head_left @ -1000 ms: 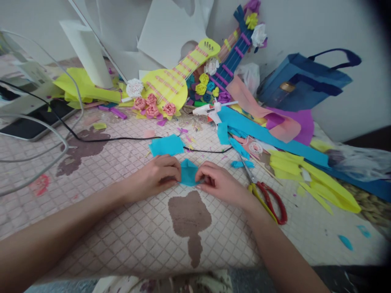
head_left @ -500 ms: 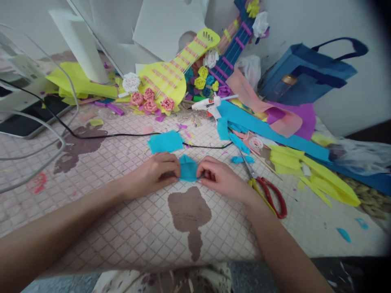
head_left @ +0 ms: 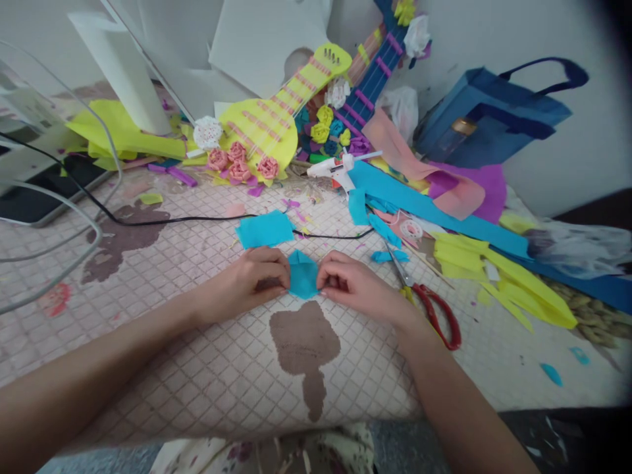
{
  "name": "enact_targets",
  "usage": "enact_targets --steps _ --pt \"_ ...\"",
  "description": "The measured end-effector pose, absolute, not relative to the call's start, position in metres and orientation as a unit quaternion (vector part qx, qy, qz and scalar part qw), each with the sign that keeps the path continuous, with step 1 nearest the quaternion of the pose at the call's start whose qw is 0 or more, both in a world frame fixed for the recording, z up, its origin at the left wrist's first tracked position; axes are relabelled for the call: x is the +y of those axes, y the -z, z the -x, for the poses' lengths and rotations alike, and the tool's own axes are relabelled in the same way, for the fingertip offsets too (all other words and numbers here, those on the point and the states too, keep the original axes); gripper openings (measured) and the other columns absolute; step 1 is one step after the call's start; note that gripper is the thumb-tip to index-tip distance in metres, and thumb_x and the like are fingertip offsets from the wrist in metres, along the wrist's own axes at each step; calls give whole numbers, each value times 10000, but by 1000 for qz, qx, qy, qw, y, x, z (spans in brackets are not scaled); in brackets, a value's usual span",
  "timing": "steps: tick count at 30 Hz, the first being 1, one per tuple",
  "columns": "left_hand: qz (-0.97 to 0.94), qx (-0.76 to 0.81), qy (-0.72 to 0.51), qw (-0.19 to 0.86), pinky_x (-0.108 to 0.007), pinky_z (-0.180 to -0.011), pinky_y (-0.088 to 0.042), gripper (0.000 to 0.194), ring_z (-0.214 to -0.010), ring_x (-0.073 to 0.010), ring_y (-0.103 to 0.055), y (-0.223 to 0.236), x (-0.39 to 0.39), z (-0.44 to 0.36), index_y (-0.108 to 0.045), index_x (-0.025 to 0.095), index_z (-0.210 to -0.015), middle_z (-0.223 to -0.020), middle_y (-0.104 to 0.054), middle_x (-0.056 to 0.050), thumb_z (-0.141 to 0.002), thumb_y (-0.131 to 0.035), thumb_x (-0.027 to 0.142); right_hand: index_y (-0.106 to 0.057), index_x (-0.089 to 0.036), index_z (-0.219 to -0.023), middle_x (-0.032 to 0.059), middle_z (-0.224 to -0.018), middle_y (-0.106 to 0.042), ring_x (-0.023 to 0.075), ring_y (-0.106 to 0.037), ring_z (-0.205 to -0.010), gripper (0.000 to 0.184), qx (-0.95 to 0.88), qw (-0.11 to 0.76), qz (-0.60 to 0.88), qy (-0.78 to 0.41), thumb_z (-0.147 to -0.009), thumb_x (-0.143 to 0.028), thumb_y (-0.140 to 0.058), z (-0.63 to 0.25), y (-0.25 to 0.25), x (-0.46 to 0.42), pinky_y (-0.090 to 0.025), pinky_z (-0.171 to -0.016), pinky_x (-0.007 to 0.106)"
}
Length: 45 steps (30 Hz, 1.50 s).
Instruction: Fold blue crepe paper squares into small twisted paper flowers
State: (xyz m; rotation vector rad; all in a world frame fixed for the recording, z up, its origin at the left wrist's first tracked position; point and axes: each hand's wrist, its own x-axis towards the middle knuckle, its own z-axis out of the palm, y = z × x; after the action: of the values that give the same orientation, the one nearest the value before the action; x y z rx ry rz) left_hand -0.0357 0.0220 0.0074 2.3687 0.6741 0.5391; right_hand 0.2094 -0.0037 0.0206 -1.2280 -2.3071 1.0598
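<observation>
Between my two hands, low over the tablecloth, is a small folded piece of blue crepe paper. My left hand pinches its left edge, and my right hand pinches the right edge. The paper's top comes to a point, with a crease in it. Just beyond my left hand lies a larger blue paper rectangle. Scissors with red and yellow handles rest beside my right forearm, blades pointing away from me. Small blue paper scraps lie by the blade tips.
A yellow paper guitar with pink paper roses leans at the back, beside a blue one. A white glue gun lies before them. A black cable crosses the table. Yellow paper strips and a blue bag are at right.
The view has shifted slightly. Both hands keep their pinch, and the lower edge of the blue paper now reaches a little lower, bent toward a point.
</observation>
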Motion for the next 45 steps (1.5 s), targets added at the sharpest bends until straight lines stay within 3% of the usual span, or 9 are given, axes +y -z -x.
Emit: enact_targets --steps 12,18,26,35,45 --pt "-874 324 -242 269 -319 -793 -439 100 -870 -185 -553 -1 11 24 -617 157 -800 -873 -598 -50 -848 -531 141 -560 -194 -802 0 -860 -502 112 -487 -741 100 -816 198 442 -316 -815 -97 -537 -196 -13 -8 -381 -677 252" --pt "-873 341 -241 253 -328 -783 -442 78 -855 -194 -562 0 10 22 -616 157 -788 -857 -603 -49 -827 -548 150 -560 -198 -925 1 -933 -490 91 -478 -703 151 -808 189 452 -328 -806 -105 -570 -198 -14 -8 -387 -657 244" --pt "-859 352 -246 279 -305 -768 -444 52 -827 -173 -566 -4 12 21 -601 164 -767 -836 -615 -29 -806 -571 149 -570 -188 -805 -11 -851 -483 95 -475 -706 75 -816 185 444 -321 -827 -116 -560 -199 -15 -6 -374 -650 247" --pt "-850 395 -243 252 -369 -817 -426 51 -898 -209 -533 2 5 14 -611 175 -776 -886 -591 -40 -805 -573 159 -580 -193 -863 -5 -900 -497 93 -475 -702 80 -805 196 460 -319 -811 -133 -584 -196 -11 -6 -376 -643 250" --pt "-848 362 -243 301 -322 -788 -449 95 -853 -177 -551 -4 11 19 -614 169 -764 -866 -606 -38 -816 -540 138 -566 -193 -808 4 -875 -500 111 -481 -726 72 -811 194 447 -324 -838 -135 -535 -197 -13 -5 -374 -655 255"
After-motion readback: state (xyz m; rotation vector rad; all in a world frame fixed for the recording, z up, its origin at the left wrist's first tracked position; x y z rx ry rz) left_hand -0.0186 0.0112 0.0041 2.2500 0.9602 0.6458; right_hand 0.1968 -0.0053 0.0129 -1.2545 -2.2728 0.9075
